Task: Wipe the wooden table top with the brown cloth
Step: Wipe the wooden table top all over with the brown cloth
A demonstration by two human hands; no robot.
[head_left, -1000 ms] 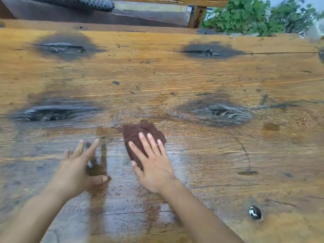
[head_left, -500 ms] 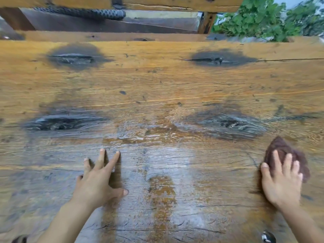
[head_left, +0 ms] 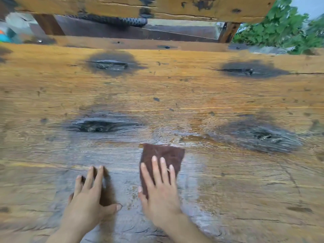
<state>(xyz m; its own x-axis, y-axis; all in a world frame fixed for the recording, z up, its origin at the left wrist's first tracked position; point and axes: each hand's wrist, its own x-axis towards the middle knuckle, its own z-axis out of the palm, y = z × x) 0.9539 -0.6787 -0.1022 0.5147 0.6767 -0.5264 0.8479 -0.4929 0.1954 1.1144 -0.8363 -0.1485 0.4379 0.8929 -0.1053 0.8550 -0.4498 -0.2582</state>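
A: Surface condition?
B: Wooden table top [head_left: 175, 88] shows dark knots and a wet sheen near the person. Greenery [head_left: 284, 27] stands beyond the far edge.
A: Hands?
B: Right hand [head_left: 159, 188] lies flat, fingers extended, pressing the brown cloth [head_left: 164, 155] at centre. Left hand [head_left: 89, 199] lies splayed on bare wood beside it, holding nothing.

Outdoor or open-sided rustic spot, likely yard or porch. Rough wooden table top [head_left: 175, 88] was weathered plank slab with dark knots [head_left: 112, 64], cracks, wet sheen near front edge. Beyond far edge stood heavy timber beam [head_left: 122, 6] on wooden posts [head_left: 228, 32]. Green leafy plants [head_left: 284, 28] grew past far right corner in daylight.
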